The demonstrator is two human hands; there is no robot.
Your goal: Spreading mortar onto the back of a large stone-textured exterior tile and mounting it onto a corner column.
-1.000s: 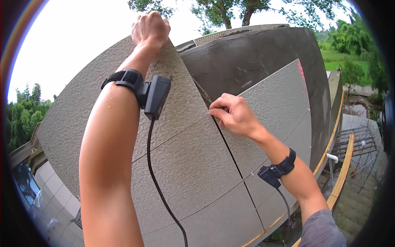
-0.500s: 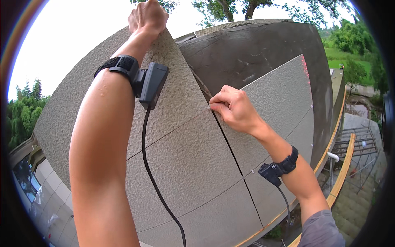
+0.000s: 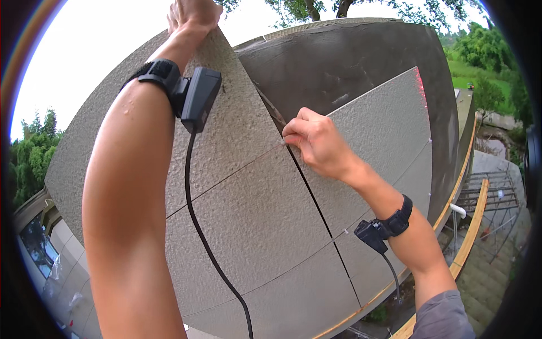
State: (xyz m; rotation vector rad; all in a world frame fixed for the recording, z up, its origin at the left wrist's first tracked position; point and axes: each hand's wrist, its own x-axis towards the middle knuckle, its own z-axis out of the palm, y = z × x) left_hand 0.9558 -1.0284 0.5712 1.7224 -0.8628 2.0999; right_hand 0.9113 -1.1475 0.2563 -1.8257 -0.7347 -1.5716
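A large grey rough-textured tile (image 3: 226,124) leans at the upper left of a tiled wall, its upper part standing off the dark mortar. My left hand (image 3: 195,12) is closed over its top corner, partly cut off by the picture's upper edge. My right hand (image 3: 316,141) pinches at the tile's right edge, where the dark joint (image 3: 310,195) meets the neighbouring grey tile (image 3: 384,124). A tiny pale bit shows at its fingertips, too small to name. Small pale spacers sit in other joints, one spacer (image 3: 346,231) below the right hand.
Dark mortar (image 3: 361,53) covers the wall behind the tiles. Each wrist wears a strapped black device, and a black cable (image 3: 212,254) hangs across the tiles. Wooden boards (image 3: 473,226) and a metal-bar frame (image 3: 491,195) lie at the right, beside lower ground. Trees stand behind.
The view has shifted slightly, so the tiles and both hands sit a little higher and further left. Both hands keep their holds, and the right fingertips show a bit more clearly.
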